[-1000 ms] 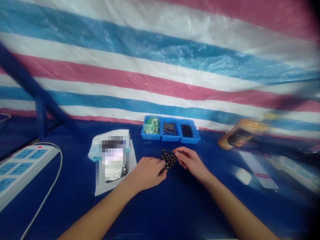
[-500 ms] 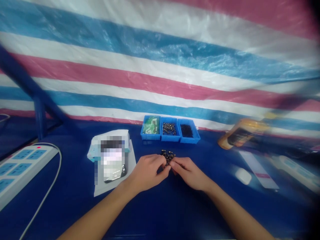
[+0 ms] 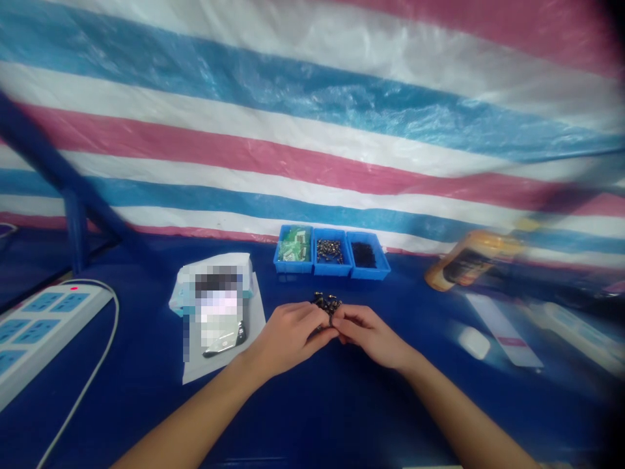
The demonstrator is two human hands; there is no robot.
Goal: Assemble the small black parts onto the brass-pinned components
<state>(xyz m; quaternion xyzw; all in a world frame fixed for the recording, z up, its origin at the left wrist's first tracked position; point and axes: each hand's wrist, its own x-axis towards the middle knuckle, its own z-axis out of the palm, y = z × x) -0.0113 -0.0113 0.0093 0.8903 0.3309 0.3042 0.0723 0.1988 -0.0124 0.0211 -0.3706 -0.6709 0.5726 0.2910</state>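
A clump of small dark metal parts with gold glints (image 3: 326, 303) sits between my hands on the blue tabletop (image 3: 342, 404). My left hand (image 3: 288, 337) and my right hand (image 3: 371, 337) meet at their fingertips, pinching the lower side of the clump. One small part (image 3: 331, 320) shows between the fingers, and the hands hide the clump's lower portion. Just behind stand three joined blue bins: the left bin (image 3: 293, 249) holds green packets, the middle bin (image 3: 333, 253) holds similar dark parts, and the right bin (image 3: 364, 255) holds fine black pieces.
A white power strip (image 3: 43, 322) with a white cable lies at the left. A pixelated white packet (image 3: 217, 303) rests on a paper sheet near a dark phone. To the right are an orange bottle (image 3: 471, 262), a white mouse (image 3: 473, 342) and a second power strip (image 3: 579, 339).
My hands have closed in around the clump, and the fingertips now meet. Less of the clump shows, and the view has shifted only slightly.
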